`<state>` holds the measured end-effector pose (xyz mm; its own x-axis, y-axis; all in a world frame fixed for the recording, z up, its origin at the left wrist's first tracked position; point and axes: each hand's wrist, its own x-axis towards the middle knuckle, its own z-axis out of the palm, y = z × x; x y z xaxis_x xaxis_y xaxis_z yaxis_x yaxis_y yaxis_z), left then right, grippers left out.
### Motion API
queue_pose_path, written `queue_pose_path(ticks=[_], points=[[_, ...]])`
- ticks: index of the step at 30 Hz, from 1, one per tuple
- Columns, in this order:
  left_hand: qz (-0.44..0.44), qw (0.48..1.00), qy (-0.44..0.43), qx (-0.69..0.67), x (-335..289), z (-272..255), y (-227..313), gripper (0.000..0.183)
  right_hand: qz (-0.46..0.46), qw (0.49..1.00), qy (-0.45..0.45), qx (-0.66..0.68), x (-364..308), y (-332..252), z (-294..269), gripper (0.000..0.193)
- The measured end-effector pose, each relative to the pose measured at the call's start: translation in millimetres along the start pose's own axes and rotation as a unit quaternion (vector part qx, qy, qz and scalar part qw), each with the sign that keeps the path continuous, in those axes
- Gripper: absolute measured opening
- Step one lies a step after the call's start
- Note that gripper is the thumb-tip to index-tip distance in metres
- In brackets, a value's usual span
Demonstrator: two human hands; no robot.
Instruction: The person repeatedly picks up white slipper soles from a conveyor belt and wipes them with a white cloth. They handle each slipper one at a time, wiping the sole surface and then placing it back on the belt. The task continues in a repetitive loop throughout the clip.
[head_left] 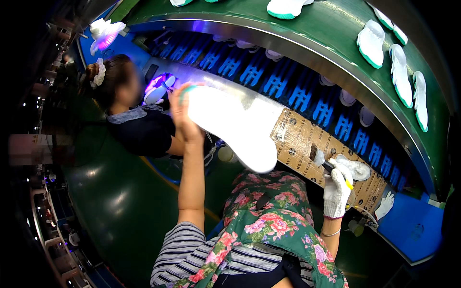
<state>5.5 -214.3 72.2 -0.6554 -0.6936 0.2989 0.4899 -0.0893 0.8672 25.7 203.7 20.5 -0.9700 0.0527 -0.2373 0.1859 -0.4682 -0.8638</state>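
Note:
My bare left hand (185, 113) grips one end of a large white shoe sole (235, 125) and holds it up in front of me. The sole is glaringly bright, with a bit of green at its rim by my fingers. On my right hand (337, 192) is a white knitted glove, its fingers closed around a dark-handled tool with a whitish tip (319, 157). A second white sole (356, 169) lies on the cardboard-covered bench just beyond the glove; whether they touch is hard to tell. Something small and yellow shows at the gloved fingers.
Brown printed cardboard (300, 139) covers the bench. Behind it runs a row of blue pronged holders (276, 84), with a green conveyor belt (326, 43) carrying several soles above. A co-worker (139, 115) sits at the left. A loose white glove (384, 205) lies at the bench's right end.

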Motion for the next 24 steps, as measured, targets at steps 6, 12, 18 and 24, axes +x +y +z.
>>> queue_pose_path(ticks=[6,12,18,24], points=[[-0.379,0.882,-0.272,-0.068,-91,53,-77,0.039,-0.048,0.992,-0.101,-0.063,-12,-19,41,0.021],[-0.614,0.686,-0.300,-0.249,-176,40,-96,0.090,-0.117,0.957,-0.174,-0.202,-14,-39,69,0.016],[-0.664,0.553,-0.320,-0.388,-180,60,-87,0.105,-0.180,0.932,-0.155,-0.273,-9,-44,64,0.016],[-0.649,0.541,-0.205,-0.494,-163,113,-50,0.122,-0.308,0.875,-0.157,-0.339,-1,-59,69,0.019]])
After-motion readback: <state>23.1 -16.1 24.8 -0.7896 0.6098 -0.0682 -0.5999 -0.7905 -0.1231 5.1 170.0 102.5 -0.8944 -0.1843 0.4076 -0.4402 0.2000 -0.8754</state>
